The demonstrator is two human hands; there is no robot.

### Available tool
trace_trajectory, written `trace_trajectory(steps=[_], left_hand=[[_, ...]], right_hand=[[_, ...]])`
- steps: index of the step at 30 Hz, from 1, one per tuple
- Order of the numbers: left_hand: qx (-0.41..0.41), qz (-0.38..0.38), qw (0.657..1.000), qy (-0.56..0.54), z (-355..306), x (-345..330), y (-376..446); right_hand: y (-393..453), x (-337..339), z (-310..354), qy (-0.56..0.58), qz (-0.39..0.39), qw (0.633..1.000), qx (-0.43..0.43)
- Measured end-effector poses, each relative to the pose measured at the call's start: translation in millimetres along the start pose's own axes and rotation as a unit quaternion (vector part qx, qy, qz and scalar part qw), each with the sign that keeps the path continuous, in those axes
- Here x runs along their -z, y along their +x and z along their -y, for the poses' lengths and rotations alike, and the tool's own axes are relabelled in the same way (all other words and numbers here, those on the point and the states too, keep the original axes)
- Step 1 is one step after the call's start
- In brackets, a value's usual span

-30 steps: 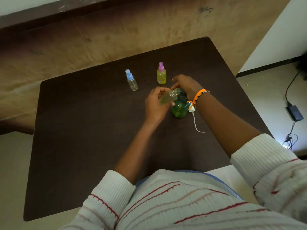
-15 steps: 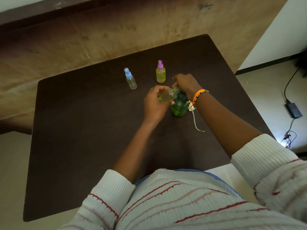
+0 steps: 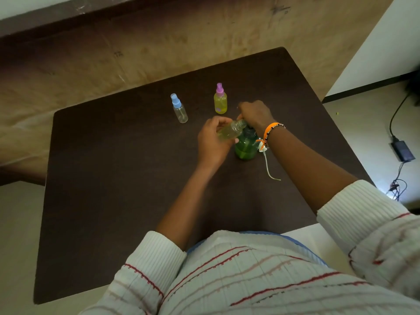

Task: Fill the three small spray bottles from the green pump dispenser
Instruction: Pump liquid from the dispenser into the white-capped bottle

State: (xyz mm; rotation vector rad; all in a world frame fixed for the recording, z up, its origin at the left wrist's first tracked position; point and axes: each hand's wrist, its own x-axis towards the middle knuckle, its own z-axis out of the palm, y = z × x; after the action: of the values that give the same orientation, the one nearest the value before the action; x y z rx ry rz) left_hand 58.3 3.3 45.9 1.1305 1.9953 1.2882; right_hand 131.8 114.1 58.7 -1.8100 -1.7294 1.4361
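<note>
Step in hand, as judged: third small clear plastic spray bottle (image 3: 230,132) being filled at the green translucent round pump dispenser (image 3: 246,147); bottle is tilted, uncapped neck aimed at the pump head, partly filled with yellowish liquid; the spout itself is hidden under the right hand (image 3: 255,114).

To do it well: bottle mouth to be kept tight under the spout; pump to be pressed slowly and fully; dispenser base to be kept flat on the dark brown desk (image 3: 113,178); fill level to be watched through the clear wall, room left for the cap stem.

Left hand (image 3: 212,142): fingers curled round the tilted bottle, wrist raised off the desk. Right hand: on top of the pump head, fingers bent down; whether gripping or only pressing cannot be told; forearm crosses in from the right.

White spray cap with dip tube (image 3: 267,160) lies on the desk just beside the dispenser. Blue-capped clear bottle (image 3: 179,109) and pink-capped yellow bottle (image 3: 220,100) stand upright, capped, behind the hands.
</note>
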Motion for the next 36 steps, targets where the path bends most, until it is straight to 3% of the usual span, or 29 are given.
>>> trace_trajectory(steps=[9, 17, 23, 27, 32, 36], left_hand=[[-0.037, -0.016, 0.998, 0.052, -3.6, 1.8, -2.9], [-0.047, -0.016, 0.997, 0.055, -9.8, 4.5, -3.0], [-0.037, -0.014, 0.997, 0.071, -10.2, 3.6, -2.6], [-0.038, -0.011, 0.997, 0.065, -10.5, 4.6, -2.5], [-0.040, -0.019, 0.998, 0.054, -12.6, 5.5, -2.8], [-0.035, -0.012, 0.998, 0.058, -12.2, 5.3, -2.3]], right_hand=[[-0.6, -3.8, -5.2, -0.046, -0.087, 0.995, 0.024], [4.7, 1.6, -5.1, 0.022, 0.006, 1.000, -0.006], [2.7, -3.6, -8.1, -0.006, -0.074, 0.997, 0.010], [7.1, -1.9, -7.8, -0.009, -0.054, 0.998, 0.011], [5.0, 1.8, -4.8, 0.017, 0.026, 0.999, 0.005], [-2.6, 1.0, -1.0, 0.000, -0.026, 1.000, 0.007]])
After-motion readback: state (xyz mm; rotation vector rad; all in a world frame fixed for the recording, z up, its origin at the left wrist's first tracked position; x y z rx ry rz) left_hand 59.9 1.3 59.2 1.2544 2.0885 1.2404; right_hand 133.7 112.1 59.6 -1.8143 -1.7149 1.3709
